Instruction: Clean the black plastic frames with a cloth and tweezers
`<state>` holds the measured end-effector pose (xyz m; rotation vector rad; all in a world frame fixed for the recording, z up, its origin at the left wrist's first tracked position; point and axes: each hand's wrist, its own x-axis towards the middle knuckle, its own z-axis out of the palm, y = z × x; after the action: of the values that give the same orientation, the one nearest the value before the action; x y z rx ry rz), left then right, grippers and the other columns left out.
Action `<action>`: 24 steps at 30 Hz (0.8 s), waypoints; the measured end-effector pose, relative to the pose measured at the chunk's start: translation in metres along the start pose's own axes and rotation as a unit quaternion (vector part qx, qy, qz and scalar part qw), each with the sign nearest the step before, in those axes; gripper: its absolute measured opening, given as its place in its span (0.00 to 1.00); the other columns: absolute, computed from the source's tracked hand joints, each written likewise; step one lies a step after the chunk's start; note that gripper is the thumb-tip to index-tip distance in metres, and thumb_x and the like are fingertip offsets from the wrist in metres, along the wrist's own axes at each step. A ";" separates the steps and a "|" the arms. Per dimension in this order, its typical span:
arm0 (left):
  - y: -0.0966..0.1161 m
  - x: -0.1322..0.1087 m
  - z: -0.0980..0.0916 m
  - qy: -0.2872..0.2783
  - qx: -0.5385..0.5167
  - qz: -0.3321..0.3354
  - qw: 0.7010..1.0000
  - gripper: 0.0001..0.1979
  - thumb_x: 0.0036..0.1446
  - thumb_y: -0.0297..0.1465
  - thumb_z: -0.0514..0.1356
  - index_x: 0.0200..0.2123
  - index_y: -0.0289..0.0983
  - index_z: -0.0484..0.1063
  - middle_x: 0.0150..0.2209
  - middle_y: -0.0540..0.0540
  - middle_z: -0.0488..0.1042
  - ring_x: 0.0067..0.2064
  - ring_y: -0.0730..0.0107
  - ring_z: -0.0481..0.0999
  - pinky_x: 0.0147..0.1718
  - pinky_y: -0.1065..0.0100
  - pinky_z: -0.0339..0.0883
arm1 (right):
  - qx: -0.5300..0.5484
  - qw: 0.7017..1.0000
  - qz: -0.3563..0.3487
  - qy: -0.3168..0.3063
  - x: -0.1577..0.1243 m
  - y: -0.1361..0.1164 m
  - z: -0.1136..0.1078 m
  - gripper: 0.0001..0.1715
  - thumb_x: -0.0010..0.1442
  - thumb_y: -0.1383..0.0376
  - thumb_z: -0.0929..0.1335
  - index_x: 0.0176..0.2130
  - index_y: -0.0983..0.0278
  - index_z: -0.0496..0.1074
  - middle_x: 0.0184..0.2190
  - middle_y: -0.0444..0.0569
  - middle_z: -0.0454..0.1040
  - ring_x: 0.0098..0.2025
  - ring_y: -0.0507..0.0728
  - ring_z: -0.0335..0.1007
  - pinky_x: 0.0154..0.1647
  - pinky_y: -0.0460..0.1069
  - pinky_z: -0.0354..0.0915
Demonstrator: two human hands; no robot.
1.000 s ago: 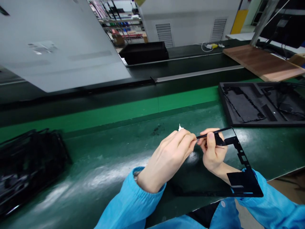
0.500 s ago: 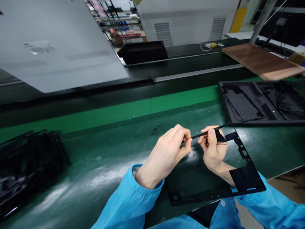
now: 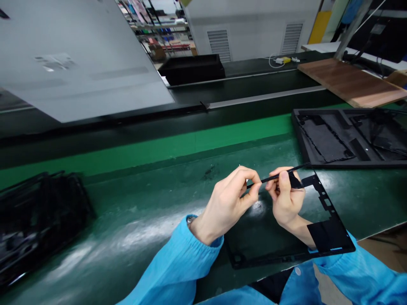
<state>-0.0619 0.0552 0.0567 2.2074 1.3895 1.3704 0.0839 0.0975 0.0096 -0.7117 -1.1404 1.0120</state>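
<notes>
A thin black rectangular frame (image 3: 330, 235), with cut-outs along its right side, is held tilted above the green bench near its front edge. My left hand (image 3: 230, 201) pinches the frame's far bar between thumb and forefinger. Just to the right, my right hand (image 3: 288, 197) grips the same bar, its thumb on top by a small dark flap. The right forearm passes through the frame's opening. Part of the frame's left side is hidden behind my left hand and sleeve.
Black foam tray (image 3: 321, 163) at the right holds similar frames. A heap of black frames (image 3: 41, 224) lies on the green bench (image 3: 127, 220) at the left. Behind stand a grey panel (image 3: 95, 55), a black bin (image 3: 192, 70) and a wooden board (image 3: 352, 82).
My left hand has slid slightly right along the far bar, closer to my right hand. The right hand keeps its grip, and the frame stays almost where it was.
</notes>
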 end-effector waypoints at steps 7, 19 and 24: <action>-0.008 0.001 -0.006 -0.029 0.092 0.084 0.992 0.02 0.71 0.27 0.63 0.45 0.37 0.73 0.40 0.46 0.79 0.38 0.71 0.78 0.38 0.69 0.74 | 0.020 1.000 0.010 0.004 0.000 -0.002 0.001 0.16 0.75 0.51 0.68 0.39 0.58 0.74 0.21 0.40 0.73 0.15 0.48 0.59 0.12 0.46 0.49; -0.001 0.002 0.000 -0.059 0.174 0.071 0.980 0.05 0.73 0.24 0.55 0.41 0.37 0.67 0.36 0.48 0.74 0.35 0.69 0.73 0.36 0.67 0.73 | 0.024 1.000 -0.003 -0.004 -0.003 -0.002 0.000 0.16 0.74 0.51 0.68 0.39 0.58 0.75 0.21 0.41 0.73 0.16 0.49 0.61 0.12 0.45 0.49; -0.009 0.001 -0.004 -0.036 0.133 0.047 0.989 0.05 0.71 0.23 0.57 0.41 0.39 0.66 0.36 0.51 0.71 0.34 0.72 0.72 0.34 0.71 0.71 | 0.012 0.999 0.010 0.038 0.003 -0.002 0.000 0.20 0.74 0.49 0.68 0.37 0.60 0.73 0.21 0.39 0.71 0.16 0.47 0.61 0.13 0.42 0.51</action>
<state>-0.0704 0.0596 0.0539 2.4924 1.5370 1.1786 0.0849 0.0994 0.0127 -0.7385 -1.0556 1.0064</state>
